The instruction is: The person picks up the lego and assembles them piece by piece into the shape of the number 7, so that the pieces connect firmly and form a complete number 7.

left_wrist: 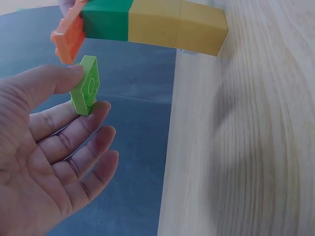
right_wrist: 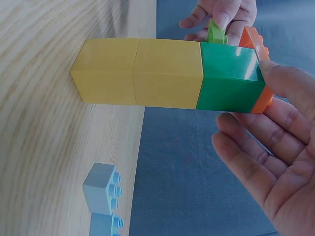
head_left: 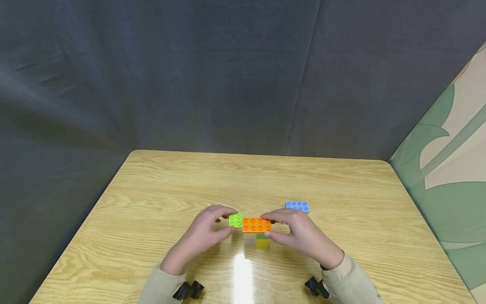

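A tower of two yellow blocks (right_wrist: 170,73) with a green block (right_wrist: 231,78) on top stands upright on the table. Across its top lies a thin orange building brick (head_left: 256,225), overhanging toward the left. My right hand (head_left: 300,230) pinches the orange brick's right end between thumb and fingers, right at the green block. Thumb and fingers of my left hand (head_left: 206,228) pinch a small lime green brick (left_wrist: 86,86), two studs by two. In the head view it is held level beside the orange brick's left end; the left wrist view shows a gap between them.
Behind my right hand lies a blue brick (head_left: 297,206) on the wooden table (head_left: 182,177); a second light blue brick (right_wrist: 102,224) is next to it in the right wrist view. A dark cloth (head_left: 228,84) hangs beyond the table's far edge.
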`<state>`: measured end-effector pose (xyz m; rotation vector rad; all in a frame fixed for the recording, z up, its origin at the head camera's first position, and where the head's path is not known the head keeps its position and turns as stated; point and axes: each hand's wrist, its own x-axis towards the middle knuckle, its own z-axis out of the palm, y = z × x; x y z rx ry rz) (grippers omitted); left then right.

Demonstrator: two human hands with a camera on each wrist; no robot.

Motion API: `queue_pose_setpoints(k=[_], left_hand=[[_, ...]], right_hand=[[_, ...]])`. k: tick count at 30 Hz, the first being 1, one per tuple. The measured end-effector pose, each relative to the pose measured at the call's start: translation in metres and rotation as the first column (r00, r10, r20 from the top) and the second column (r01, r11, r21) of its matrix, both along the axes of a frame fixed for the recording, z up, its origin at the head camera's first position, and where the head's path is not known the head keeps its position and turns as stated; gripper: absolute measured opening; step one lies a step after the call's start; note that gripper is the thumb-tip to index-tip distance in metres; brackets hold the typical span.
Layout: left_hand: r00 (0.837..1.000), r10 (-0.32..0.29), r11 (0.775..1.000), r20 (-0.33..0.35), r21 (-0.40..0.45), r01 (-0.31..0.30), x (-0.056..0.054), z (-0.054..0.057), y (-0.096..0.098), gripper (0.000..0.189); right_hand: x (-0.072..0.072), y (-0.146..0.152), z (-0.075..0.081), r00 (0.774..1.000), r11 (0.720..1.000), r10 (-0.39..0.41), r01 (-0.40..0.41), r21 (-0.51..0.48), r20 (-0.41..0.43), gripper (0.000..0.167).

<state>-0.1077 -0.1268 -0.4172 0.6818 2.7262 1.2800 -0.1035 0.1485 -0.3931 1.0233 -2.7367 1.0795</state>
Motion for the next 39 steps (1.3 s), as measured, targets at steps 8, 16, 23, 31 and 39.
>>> queue_pose_setpoints(k=[8,16,23,31,39], left_hand=[[1.000,-0.016,0.999,-0.010,0.033,0.016,0.009,0.005,-0.003,0.039],[0.999,-0.028,0.997,-0.026,0.076,0.030,0.012,0.008,-0.003,0.042],[0.997,-0.057,0.992,-0.054,0.110,0.063,0.012,0.010,-0.002,0.042],[0.996,-0.081,0.982,-0.019,0.169,0.084,0.010,0.007,-0.004,0.038],[0.993,-0.113,0.964,0.035,0.244,0.101,0.009,0.004,-0.005,0.034]], right_hand=[[0.001,0.000,0.000,1.000,1.000,0.005,-0.005,-0.008,-0.008,0.034],[0.000,0.000,0.000,1.000,1.000,0.010,-0.010,-0.020,-0.008,0.035],[0.000,0.001,-0.001,1.000,1.000,0.009,-0.009,-0.019,-0.007,0.035],[0.000,0.000,-0.001,1.000,1.000,0.007,-0.007,-0.016,-0.016,0.035],[0.000,-0.001,-0.001,1.000,1.000,0.004,-0.004,-0.015,-0.012,0.035]])
